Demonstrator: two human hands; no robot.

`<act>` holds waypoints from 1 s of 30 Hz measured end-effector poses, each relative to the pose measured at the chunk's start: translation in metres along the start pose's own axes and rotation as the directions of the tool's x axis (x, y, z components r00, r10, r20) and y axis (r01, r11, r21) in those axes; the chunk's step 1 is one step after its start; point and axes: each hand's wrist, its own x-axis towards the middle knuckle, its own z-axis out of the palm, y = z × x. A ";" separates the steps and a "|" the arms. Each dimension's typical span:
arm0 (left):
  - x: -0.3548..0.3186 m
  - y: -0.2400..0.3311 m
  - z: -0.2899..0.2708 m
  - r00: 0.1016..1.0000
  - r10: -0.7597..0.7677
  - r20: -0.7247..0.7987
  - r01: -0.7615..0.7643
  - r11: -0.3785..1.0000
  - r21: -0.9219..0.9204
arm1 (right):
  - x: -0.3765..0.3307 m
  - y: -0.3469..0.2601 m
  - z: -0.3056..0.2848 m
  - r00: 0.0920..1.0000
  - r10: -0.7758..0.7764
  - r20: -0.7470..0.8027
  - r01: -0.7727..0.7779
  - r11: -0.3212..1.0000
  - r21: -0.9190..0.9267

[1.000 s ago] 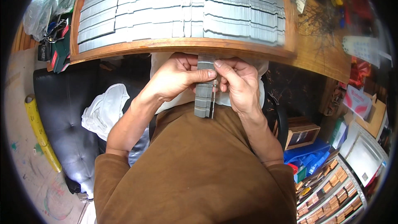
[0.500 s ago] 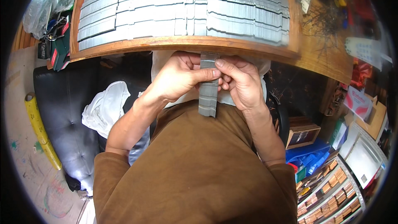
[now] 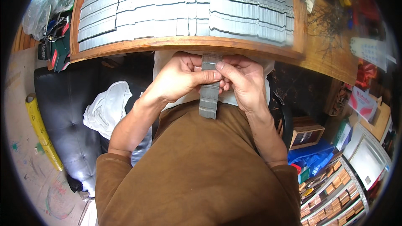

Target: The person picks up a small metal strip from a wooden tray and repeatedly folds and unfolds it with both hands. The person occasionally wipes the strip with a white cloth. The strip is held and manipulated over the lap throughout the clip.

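Just below the near edge of a wooden tray (image 3: 176, 42), a narrow stack of thin grey pieces (image 3: 208, 96) hangs between my hands, its lower end over the brown shirt. My left hand (image 3: 181, 73) is closed on the stack from the left, thumb lying across its face. From the right my right hand (image 3: 243, 77) pinches it near the upper part, thumb tip on its edge and fingers curled behind. In the tray, rows of similar thin grey pieces (image 3: 155, 10) stand packed tightly. Exactly what the pieces are is too fine to make out.
A black padded seat (image 3: 63, 113) with a white cloth (image 3: 109, 104) lies to the left, beside a yellow tube (image 3: 44, 132). Dark wiry scraps (image 3: 328, 23) lie on the wooden tabletop at right. A small wooden box (image 3: 307, 136) and a blue bag (image 3: 314, 157) stand lower right.
The stack has tilted slightly, its lower end shifting a little left and down. Both hands keep nearly the same grip and place.
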 end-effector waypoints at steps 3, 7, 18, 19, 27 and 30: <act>-0.005 0.010 0.010 1.000 -0.015 -0.009 0.014 0.997 -0.073 | 0.000 0.002 -0.003 1.000 -0.010 0.010 0.010 1.000 0.010; -0.003 0.007 0.009 1.000 -0.007 -0.007 0.007 0.998 -0.063 | 0.000 0.002 -0.005 1.000 0.000 0.024 -0.002 0.997 0.077; 0.001 -0.001 0.001 1.000 0.013 -0.022 -0.012 1.000 0.015 | 0.003 0.002 -0.004 0.999 -0.002 0.042 -0.002 0.995 0.102; 0.001 -0.001 0.002 1.000 0.010 -0.023 -0.010 1.000 0.007 | 0.003 0.002 -0.004 0.999 -0.003 0.042 -0.001 0.995 0.100; 0.001 0.001 0.003 1.000 0.002 -0.009 -0.003 1.000 -0.026 | 0.002 0.001 -0.004 0.998 -0.002 0.055 -0.003 0.995 0.096; 0.001 0.000 0.002 1.000 0.019 -0.003 -0.019 1.000 -0.018 | 0.003 0.002 -0.005 0.998 -0.006 0.060 0.000 0.996 0.091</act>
